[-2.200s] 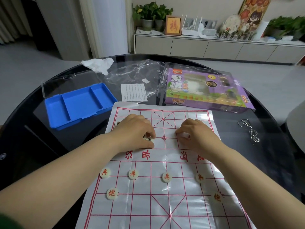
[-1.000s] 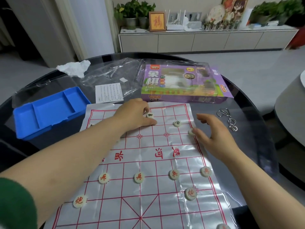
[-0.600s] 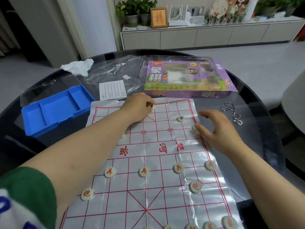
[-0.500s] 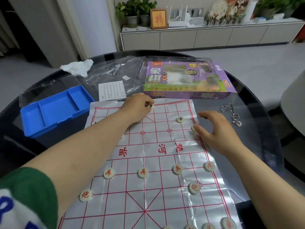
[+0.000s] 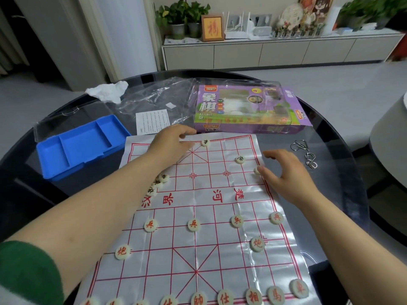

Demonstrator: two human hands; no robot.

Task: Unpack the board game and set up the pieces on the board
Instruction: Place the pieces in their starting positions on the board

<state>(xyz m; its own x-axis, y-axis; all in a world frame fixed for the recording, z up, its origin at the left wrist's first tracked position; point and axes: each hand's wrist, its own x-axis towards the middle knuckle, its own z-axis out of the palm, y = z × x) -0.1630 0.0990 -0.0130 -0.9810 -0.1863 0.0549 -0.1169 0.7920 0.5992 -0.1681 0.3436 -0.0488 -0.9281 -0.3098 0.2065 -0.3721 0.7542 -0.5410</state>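
The white game board sheet (image 5: 198, 194) with a red grid lies on the glass table. Red-lettered round pieces (image 5: 193, 224) stand in rows on its near half. My left hand (image 5: 174, 143) rests at the far edge with loosely curled fingers and nothing visible in them. A black-lettered piece (image 5: 205, 142) lies just right of its fingertips. Several more black pieces (image 5: 164, 177) sit beside my left forearm. My right hand (image 5: 286, 172) has its fingers apart, one fingertip touching a piece (image 5: 257, 170) at the board's right edge. Another black piece (image 5: 240, 159) lies near it.
The purple game box (image 5: 248, 111) lies just beyond the board. A blue plastic tray (image 5: 81, 144) sits far left, with a leaflet (image 5: 152, 121), clear wrapping (image 5: 154, 97) and a crumpled tissue (image 5: 108, 91) behind. Metal wire puzzles (image 5: 305, 154) lie to the right.
My left hand carried a black piece up to the far row and let it go; the piece now lies free beside the fingertips. My right hand stayed at the right-edge piece.
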